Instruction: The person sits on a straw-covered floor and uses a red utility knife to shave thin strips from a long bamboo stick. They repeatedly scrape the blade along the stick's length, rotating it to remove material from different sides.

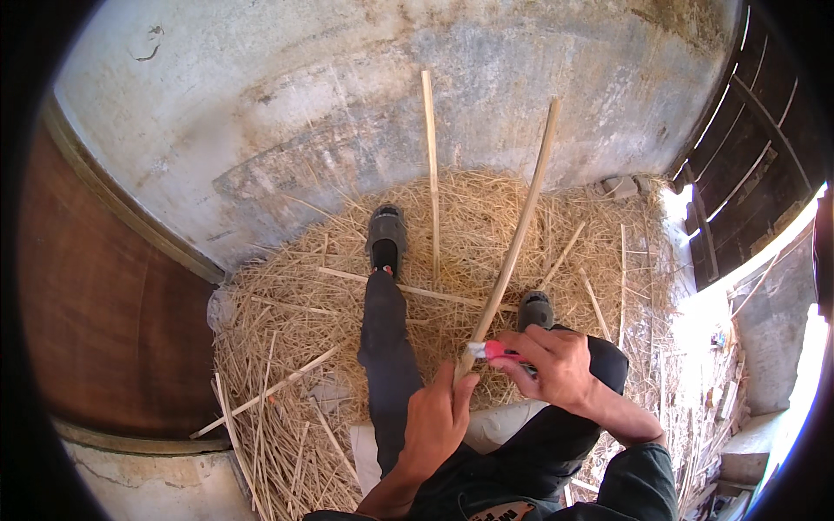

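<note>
My left hand (pixel 434 423) is closed round the lower end of a long pale wooden stick (pixel 519 234). From there the stick slants up and away to the right, over the straw. In my right hand (pixel 556 365) is a small pink-handled tool (pixel 495 349), pinched between thumb and fingers. Its pale, blurred tip meets the stick just above my left hand; what kind of tool it is I cannot make out. Both hands are above my lap, between my dark-trousered legs.
Straw and shavings (pixel 347 252) cover the floor, with several loose sticks strewn over them. One upright stick (pixel 431 156) leans at the stained wall (pixel 347 113). A brown panel (pixel 122 304) stands at the left, dark slatted boards (pixel 756 139) at the right. My shoes (pixel 386 233) rest on the straw.
</note>
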Available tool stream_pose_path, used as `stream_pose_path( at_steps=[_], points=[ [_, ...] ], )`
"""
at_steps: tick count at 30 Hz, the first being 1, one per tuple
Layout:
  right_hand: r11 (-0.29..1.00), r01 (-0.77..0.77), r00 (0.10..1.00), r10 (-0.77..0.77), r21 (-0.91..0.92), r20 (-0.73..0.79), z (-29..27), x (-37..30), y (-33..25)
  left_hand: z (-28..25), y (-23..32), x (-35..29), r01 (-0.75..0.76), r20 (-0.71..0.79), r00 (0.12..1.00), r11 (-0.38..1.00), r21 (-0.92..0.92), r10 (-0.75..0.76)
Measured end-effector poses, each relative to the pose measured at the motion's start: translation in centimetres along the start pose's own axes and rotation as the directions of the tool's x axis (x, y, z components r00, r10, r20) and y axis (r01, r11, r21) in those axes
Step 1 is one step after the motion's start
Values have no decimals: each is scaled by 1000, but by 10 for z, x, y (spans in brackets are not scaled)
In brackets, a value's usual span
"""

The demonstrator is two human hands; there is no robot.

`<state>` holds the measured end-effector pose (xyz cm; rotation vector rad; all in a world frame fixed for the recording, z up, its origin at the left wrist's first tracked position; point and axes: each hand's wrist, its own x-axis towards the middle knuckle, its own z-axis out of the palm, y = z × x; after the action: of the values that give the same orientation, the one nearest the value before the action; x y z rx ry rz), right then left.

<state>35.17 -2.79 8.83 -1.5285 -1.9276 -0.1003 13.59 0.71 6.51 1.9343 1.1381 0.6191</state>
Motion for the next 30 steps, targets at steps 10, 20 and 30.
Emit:
stream_pose_path(
  at_steps=[10,20,30],
  points=[
    [887,-461,834,435,5,-341,-56,42,98,1,-29,-53,102,127,988,990,-93,-90],
    [983,-7,999,-2,182,48,-5,-1,13,-8,-11,-10,60,-29,997,973,-224,-69],
    [997,47,999,-48,66,2,5,-7,-11,2,6,-1,-71,-185,982,971,-227,28]
  ],
)
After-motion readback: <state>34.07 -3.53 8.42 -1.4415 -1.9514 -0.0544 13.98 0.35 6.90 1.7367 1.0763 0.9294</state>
